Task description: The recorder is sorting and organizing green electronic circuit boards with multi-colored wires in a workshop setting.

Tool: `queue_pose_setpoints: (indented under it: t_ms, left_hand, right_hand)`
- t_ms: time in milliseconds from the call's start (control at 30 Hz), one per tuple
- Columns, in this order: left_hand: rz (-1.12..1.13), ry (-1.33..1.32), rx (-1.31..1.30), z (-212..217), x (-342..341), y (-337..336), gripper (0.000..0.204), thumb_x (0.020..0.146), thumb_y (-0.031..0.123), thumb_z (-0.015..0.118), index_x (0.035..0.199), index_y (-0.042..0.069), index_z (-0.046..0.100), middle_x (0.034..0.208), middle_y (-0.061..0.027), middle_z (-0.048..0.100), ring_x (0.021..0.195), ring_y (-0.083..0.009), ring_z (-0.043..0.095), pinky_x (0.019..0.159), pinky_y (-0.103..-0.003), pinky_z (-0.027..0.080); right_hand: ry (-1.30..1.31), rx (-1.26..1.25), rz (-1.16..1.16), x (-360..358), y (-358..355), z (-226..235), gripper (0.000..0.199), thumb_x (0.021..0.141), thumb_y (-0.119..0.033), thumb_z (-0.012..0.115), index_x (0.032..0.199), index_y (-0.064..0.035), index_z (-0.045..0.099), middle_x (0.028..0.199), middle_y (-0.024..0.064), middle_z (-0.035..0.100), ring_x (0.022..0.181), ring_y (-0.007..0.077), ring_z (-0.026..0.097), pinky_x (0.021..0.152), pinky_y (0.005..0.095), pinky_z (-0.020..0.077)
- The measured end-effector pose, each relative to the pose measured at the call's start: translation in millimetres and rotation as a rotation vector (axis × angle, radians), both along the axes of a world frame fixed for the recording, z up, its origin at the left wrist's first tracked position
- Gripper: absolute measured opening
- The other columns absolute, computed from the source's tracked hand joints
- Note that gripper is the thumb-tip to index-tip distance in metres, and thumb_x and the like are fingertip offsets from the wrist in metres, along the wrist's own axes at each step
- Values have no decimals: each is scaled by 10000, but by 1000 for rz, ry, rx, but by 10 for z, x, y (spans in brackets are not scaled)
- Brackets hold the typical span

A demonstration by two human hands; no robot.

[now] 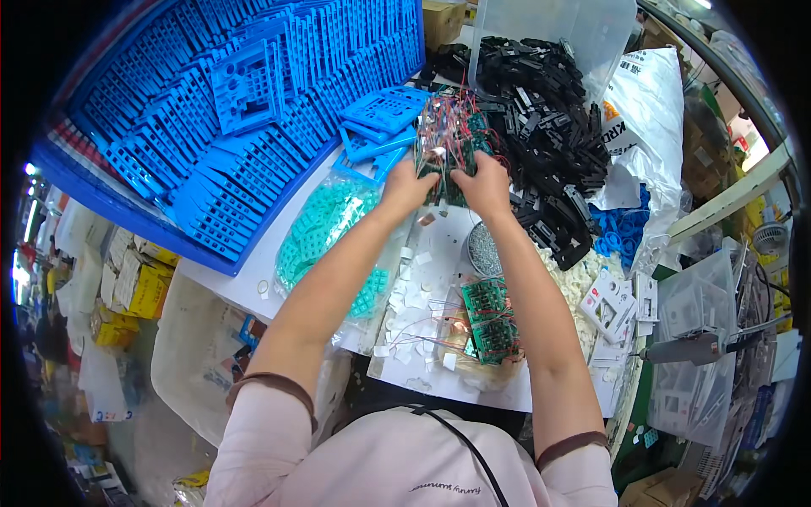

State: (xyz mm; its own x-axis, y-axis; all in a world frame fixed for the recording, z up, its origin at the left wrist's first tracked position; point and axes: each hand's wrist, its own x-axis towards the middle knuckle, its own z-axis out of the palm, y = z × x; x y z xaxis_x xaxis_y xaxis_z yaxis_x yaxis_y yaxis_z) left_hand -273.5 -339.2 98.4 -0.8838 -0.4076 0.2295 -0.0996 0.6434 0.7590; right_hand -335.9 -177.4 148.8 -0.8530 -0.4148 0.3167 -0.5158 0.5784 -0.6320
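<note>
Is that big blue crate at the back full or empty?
Full: the blue crate is packed with rows of blue plastic frames standing on edge.

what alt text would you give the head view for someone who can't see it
Seen from above, a person's left hand and right hand both grip a bundle of green circuit boards with red wires over a cluttered white table. Around it lie blue plastic frames, black plastic parts, a bag of teal pieces and more green boards.

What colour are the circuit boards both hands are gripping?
Green, with red wires: the circuit boards show best in the head view.
</note>
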Motion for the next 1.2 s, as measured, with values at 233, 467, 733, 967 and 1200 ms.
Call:
queue_pose_setpoints:
  t_ms: [233, 467, 733, 967, 1200]
  left_hand:
    - [65, -425, 660, -113, -415, 99, 404, 815, 257, 694, 1144, 50, 587, 935, -133, 665, 801, -247, 678, 577, -383, 597]
    - [126, -372, -296, 38, -411, 356, 498, 762, 355, 659, 1164, 73, 574, 1143, -189, 617, 1016, -354, 615, 837, -441, 511]
    - [-39, -179, -410, 456, 377, 858, 468, 796, 380, 654, 1044, -13, 599, 979, -206, 638, 936, -353, 623, 812, -439, 502]
    - [-343, -281, -280, 23, 1171, 1448, 470, 722, 395, 731, 987, 21, 625, 808, -180, 653, 775, -330, 635, 690, -400, 492]
    - [-374, -363, 427, -24, 1153, 1390, 298, 758, 206, 747, 954, 34, 602, 732, -83, 644, 656, -166, 634, 569, -307, 473]
  right_hand:
    - [-151, 275, -81, -539, 97, -336, 480, 725, -363, 740, 996, 12, 611, 1013, 194, 666, 964, 337, 644, 817, 420, 500]
    - [160, 380, -167, -9, 149, -57, 494, 734, -345, 731, 1067, -44, 526, 1009, 180, 642, 928, 362, 633, 808, 462, 515]
    - [-64, -196, 201, 821, 1099, -131, 411, 799, -245, 692, 1125, -13, 596, 1002, 135, 638, 888, 239, 628, 772, 345, 502]
    - [-238, -236, 214, 932, 1530, -227, 349, 814, -205, 665, 1088, 0, 595, 898, 127, 662, 759, 202, 640, 694, 325, 511]
    - [-434, -359, 74, 1360, 2232, -159, 241, 830, -137, 655, 1013, 19, 644, 796, 72, 657, 707, 122, 614, 675, 281, 496]
